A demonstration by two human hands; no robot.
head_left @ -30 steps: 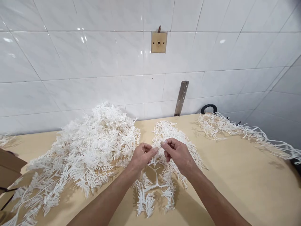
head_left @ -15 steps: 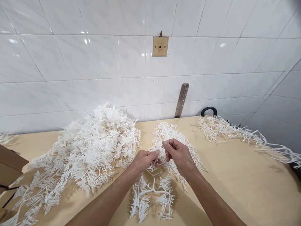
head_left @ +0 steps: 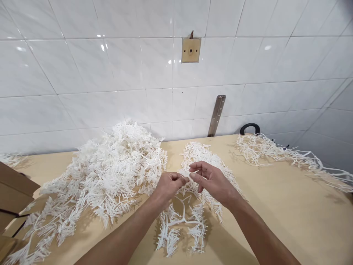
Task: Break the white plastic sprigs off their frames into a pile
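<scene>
My left hand [head_left: 172,184] pinches a small white branched plastic sprig, mostly hidden behind the fingers. Close on its right, my right hand [head_left: 211,181] has its fingers apart, with nothing visible between them. Below both hands a white branched plastic frond [head_left: 184,221] with feathery tips hangs or lies near the table; whether it joins the piece in my left hand I cannot tell. Behind my hands is a smaller heap of white sprigs [head_left: 195,152]. A large pile of similar white fronds [head_left: 118,165] spreads to the left.
Bare white stems [head_left: 286,154] lie at the right, beside a black curved handle [head_left: 249,128]. A cardboard box [head_left: 16,191] stands at the left edge of the tan table [head_left: 275,206]. Behind are a tiled wall [head_left: 110,73], a metal strip [head_left: 217,116] and a yellowed wall plate [head_left: 191,50].
My right hand's fingers have opened from a pinch. My left hand keeps its pinch near the same place. The view has shifted slightly.
</scene>
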